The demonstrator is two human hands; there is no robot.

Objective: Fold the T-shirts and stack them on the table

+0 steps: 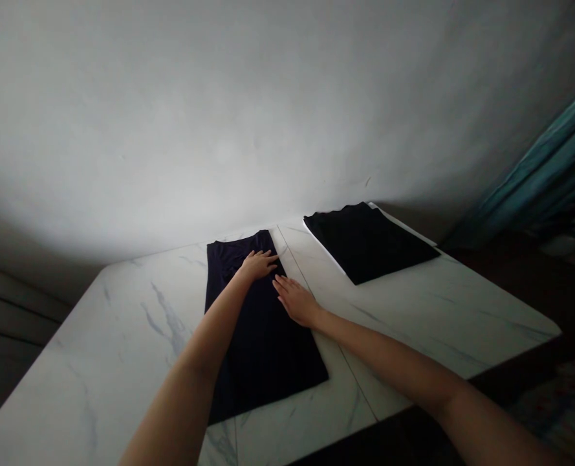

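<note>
A dark navy garment, perhaps a skirt or folded trousers, lies flat on the white marbled table in front of me. Its narrower end points toward the wall and its wider end toward me. My left hand rests on the upper part of the cloth, fingers stretched toward its right edge. Close beside it, my right hand lies flat over that same right edge, fingers extended. Neither hand grips the fabric. Some wrinkles show near the upper end, by my left hand.
A black folded cloth lies at the back right, with white material showing along its edges. The marbled table stands against a pale wall and has seams across its top. A teal curtain hangs at the far right.
</note>
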